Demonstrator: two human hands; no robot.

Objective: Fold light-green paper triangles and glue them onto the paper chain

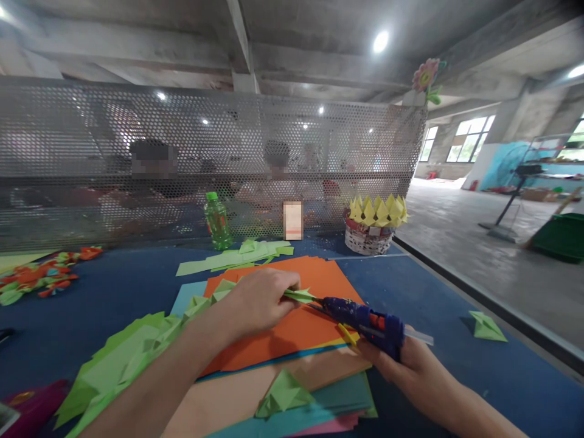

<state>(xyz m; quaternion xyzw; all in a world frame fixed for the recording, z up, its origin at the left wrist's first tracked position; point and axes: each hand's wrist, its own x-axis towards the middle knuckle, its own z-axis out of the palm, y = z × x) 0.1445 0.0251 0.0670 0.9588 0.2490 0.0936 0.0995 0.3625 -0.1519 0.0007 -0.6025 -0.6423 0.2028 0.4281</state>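
My left hand (258,299) is closed in a pinch on a small folded green paper piece (298,295), held over a stack of coloured paper sheets (296,331) with an orange sheet on top. My right hand (404,363) is wrapped round a blue glue gun (365,322). The gun's nozzle points left and touches the green piece. Another folded green piece (283,392) lies on the stack near me.
A blue table (433,292) carries green paper strips (237,258), a green bottle (218,222), a paper basket with yellow points (374,225), folded green pieces at left (123,359) and right (487,326), and coloured paper scraps (41,277). A perforated metal screen (205,158) stands behind; people sit beyond it.
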